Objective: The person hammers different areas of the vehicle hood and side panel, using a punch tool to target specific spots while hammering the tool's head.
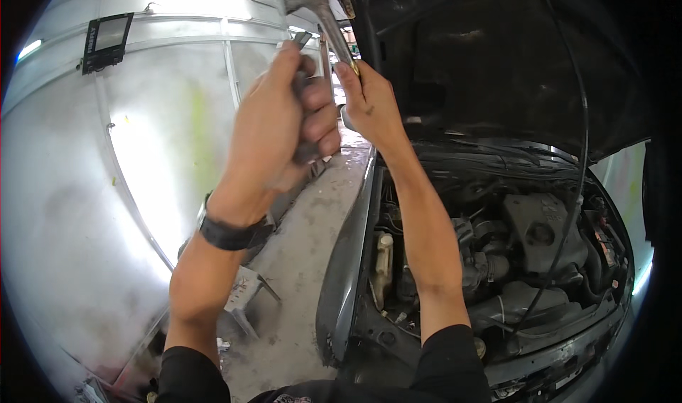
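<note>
While the raised bonnet (497,55) is propped over the engine bay (526,261), a grey metal tool (307,90) is gripped in the closed left hand (284,119) beside its hinge (323,5). The hinge arm is pinched by the right hand (369,105). Open concrete floor (298,261) is left between the car's wing (348,261) and the pale wall (106,190).

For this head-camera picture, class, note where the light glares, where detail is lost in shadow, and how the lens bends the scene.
Head view: glare washes out the white wall and its top edge; the raised hood's underside is nearly black, with little detail; the engine bay is dim but readable; wall seams curve toward the rim, whose corners are black; the left hand and right hand look slightly soft.
</note>
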The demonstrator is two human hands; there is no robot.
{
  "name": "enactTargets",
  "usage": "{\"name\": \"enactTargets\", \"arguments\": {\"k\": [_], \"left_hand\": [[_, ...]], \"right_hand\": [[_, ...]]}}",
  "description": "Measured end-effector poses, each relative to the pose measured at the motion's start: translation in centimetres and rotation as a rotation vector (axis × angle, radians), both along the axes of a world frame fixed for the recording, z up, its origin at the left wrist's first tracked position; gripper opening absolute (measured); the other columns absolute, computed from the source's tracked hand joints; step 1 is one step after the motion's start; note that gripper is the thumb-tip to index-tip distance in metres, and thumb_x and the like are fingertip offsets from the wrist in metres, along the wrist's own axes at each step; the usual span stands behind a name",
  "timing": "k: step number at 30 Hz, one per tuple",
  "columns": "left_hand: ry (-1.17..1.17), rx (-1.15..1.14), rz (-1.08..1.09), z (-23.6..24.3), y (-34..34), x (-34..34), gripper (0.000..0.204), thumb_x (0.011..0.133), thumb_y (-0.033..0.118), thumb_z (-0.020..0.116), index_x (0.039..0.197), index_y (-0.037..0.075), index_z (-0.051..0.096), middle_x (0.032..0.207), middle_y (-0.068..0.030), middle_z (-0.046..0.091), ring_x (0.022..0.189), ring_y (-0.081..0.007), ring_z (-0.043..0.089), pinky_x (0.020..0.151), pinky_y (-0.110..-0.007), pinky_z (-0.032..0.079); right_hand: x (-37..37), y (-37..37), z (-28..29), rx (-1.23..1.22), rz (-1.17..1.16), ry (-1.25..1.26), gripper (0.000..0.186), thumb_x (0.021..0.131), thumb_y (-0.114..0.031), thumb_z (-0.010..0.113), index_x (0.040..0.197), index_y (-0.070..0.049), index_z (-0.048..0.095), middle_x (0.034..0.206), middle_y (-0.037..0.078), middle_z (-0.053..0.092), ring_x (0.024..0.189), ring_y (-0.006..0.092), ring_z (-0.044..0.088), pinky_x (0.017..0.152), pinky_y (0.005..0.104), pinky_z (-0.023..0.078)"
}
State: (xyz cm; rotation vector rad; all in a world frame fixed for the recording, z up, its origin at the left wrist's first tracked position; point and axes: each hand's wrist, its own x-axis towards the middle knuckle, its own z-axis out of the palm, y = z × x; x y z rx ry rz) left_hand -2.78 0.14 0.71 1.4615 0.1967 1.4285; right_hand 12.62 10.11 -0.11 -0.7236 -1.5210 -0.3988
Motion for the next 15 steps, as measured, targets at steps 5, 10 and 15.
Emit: {"name": "enactTargets", "arguments": {"k": [5, 10, 15], "left_hand": [[-0.055, -0.131, 0.017, -4.9, 1.7, -5.2, 0.034, 0.100, 0.045, 0.041, 0.083, 0.016, 0.042, 0.056, 0.0049, 0.033, 0.038, -0.0082, 0.027, 0.035, -0.025, 0.028], [0.066, -0.386, 0.143, -21.9, 7.1, -12.6, 0.035, 0.099, 0.045, 0.043, 0.084, 0.014, 0.043, 0.058, 0.0015, 0.036, 0.041, -0.0115, 0.034, 0.037, -0.027, 0.030], [0.124, -0.864, 0.403, -45.7, 7.3, -19.9, 0.030, 0.098, 0.037, 0.046, 0.082, 0.012, 0.043, 0.053, -0.0004, 0.038, 0.039, -0.0163, 0.039, 0.035, -0.030, 0.030]], "right_hand": [[0.6, -0.9, -6.6, -0.139, 0.526, 0.625, 0.043, 0.101, -0.039, 0.036, 0.073, -0.008, 0.042, 0.044, 0.001, 0.035, 0.029, 0.0110, 0.031, 0.029, 0.0260, 0.027], [-2.0, -5.7, -13.8, -0.410, 0.600, 0.854, 0.039, 0.102, -0.038, 0.037, 0.077, -0.009, 0.043, 0.044, 0.000, 0.031, 0.029, 0.0109, 0.030, 0.029, 0.0264, 0.026], [-8.0, -9.7, -18.3, -0.295, 1.088, 0.862, 0.045, 0.100, -0.051, 0.034, 0.079, -0.011, 0.041, 0.043, -0.003, 0.027, 0.030, 0.0097, 0.028, 0.032, 0.0271, 0.032]]}}
